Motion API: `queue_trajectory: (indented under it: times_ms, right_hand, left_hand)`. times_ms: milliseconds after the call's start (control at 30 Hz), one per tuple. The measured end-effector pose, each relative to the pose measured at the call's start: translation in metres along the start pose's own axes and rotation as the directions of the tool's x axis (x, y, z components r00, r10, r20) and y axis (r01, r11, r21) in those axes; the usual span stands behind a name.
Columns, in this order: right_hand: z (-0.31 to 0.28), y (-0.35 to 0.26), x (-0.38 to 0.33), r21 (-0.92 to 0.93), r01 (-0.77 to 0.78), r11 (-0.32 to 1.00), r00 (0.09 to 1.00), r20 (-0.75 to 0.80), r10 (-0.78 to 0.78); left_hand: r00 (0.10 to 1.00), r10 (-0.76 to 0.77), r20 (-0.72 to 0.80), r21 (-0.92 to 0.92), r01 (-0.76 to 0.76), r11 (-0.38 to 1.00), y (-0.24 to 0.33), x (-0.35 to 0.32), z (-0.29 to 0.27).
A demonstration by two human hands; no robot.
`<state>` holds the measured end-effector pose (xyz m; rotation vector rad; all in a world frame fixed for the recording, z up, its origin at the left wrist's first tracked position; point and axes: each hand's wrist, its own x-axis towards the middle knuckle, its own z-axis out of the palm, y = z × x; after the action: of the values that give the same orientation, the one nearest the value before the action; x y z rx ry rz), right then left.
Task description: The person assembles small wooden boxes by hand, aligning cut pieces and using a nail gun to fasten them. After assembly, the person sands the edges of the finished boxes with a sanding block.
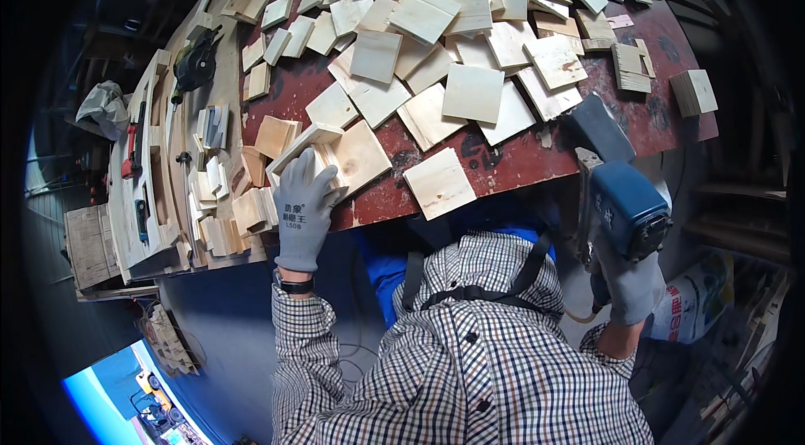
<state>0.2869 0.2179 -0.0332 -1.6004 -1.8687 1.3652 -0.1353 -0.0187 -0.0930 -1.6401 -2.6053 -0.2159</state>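
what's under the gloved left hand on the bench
The left hand lies on a small open box of wood at the edge of the red bench. The fingers cover part of its front, so any joint there is hidden.

The left hand (303, 209) wears a grey knitted glove of matt cloth and lies on a small box (312, 152) of pale bare wood. The right hand (631, 284), in the same kind of glove, holds a blue power tool (616, 194) with a smooth plastic body. The many square plywood pieces (474, 93) look light, unpainted and matt. The table (537, 156) has worn dark red paint, rough and scratched.
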Motion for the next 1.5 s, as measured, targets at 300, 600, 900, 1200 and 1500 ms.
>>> queue_trajectory:
  times_ms: [300,600,900,1200,1500]
  right_hand:
    - [-0.001,0.03,0.002,-0.011,0.12,0.993,0.991,-0.059,-0.121]
    - [-0.006,-0.006,-0.001,0.051,0.058,0.997,0.998,0.032,-0.06]
    - [0.01,-0.069,-0.002,0.202,0.102,0.974,0.987,0.1,-0.124]
    - [0.058,-0.155,0.02,0.065,0.389,0.919,0.767,0.529,-0.363]
    - [0.185,-0.248,0.061,-0.072,0.57,0.818,0.435,0.871,-0.226]
  left_hand:
    - [0.999,0.033,-0.023,-0.043,-0.034,0.998,-0.014,-0.004,0.0]
    - [0.925,-0.244,-0.292,0.045,0.268,0.962,-0.019,-0.038,0.005]
    - [0.673,-0.605,-0.425,-0.642,0.248,0.726,-0.008,-0.059,0.075]
    - [0.618,-0.504,-0.604,-0.633,0.013,0.774,-0.021,-0.046,0.101]
    - [0.607,-0.542,-0.58,-0.673,0.018,0.74,-0.018,-0.047,0.098]
